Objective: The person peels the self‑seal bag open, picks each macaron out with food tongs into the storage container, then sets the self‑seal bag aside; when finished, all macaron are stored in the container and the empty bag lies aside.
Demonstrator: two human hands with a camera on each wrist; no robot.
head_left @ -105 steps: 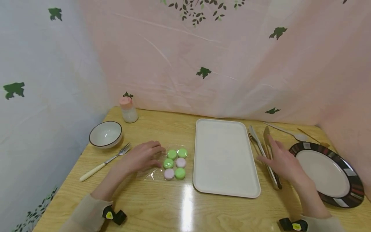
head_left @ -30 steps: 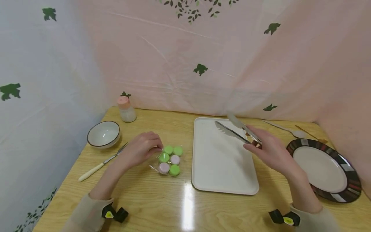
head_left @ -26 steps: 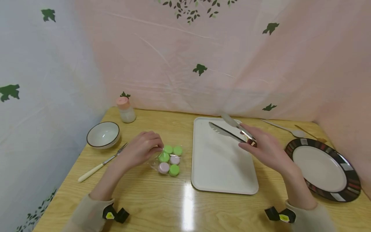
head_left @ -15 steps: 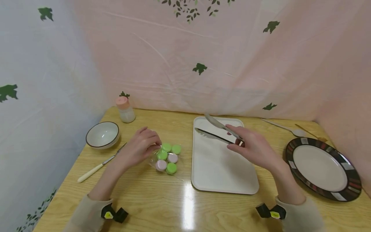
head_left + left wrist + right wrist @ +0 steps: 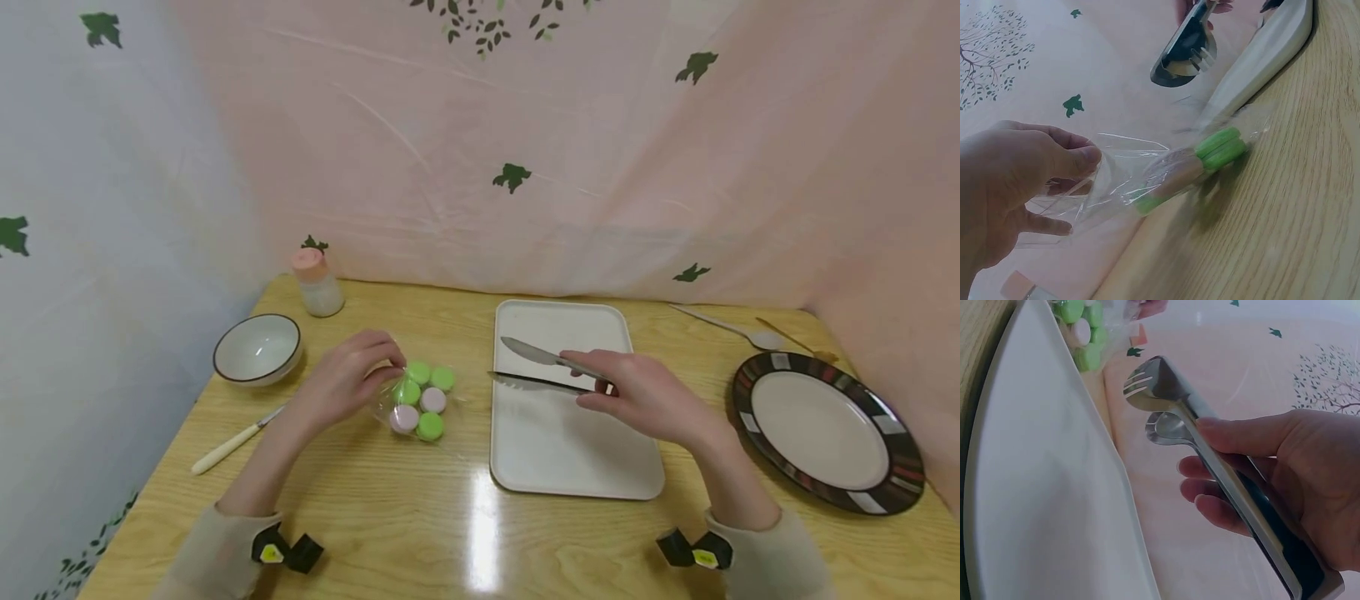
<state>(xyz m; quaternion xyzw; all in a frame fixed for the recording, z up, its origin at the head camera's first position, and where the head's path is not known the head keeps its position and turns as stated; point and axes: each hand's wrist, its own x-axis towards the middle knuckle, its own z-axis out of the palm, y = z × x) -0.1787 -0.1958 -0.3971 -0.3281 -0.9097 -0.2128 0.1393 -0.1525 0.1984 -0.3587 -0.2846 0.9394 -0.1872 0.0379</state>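
Observation:
My left hand (image 5: 341, 379) pinches the edge of a clear plastic bag (image 5: 1107, 181) holding several green and pale pink macarons (image 5: 432, 400). In the left wrist view the bag slants from the fingers towards the table, its mouth end raised. My right hand (image 5: 648, 396) grips metal tongs (image 5: 1225, 469), thumb on one arm and fingers on the other. Their two tips stand apart with nothing between them and point left towards the bag, above the white tray (image 5: 570, 467). The left hand's inner fingers are partly hidden in the head view.
On the left are a white bowl (image 5: 257, 350), a pink-lidded jar (image 5: 318, 283) and a fork (image 5: 228, 448), partly behind the left arm. A dark-rimmed plate (image 5: 817, 429), a spoon (image 5: 761, 337) and a thin golden utensil (image 5: 795, 337) lie right. Cloth walls enclose the table.
The right hand has picked up the tongs from beside the tray and carried them left over it. The left hand has taken hold of the bag, which has shifted slightly left.

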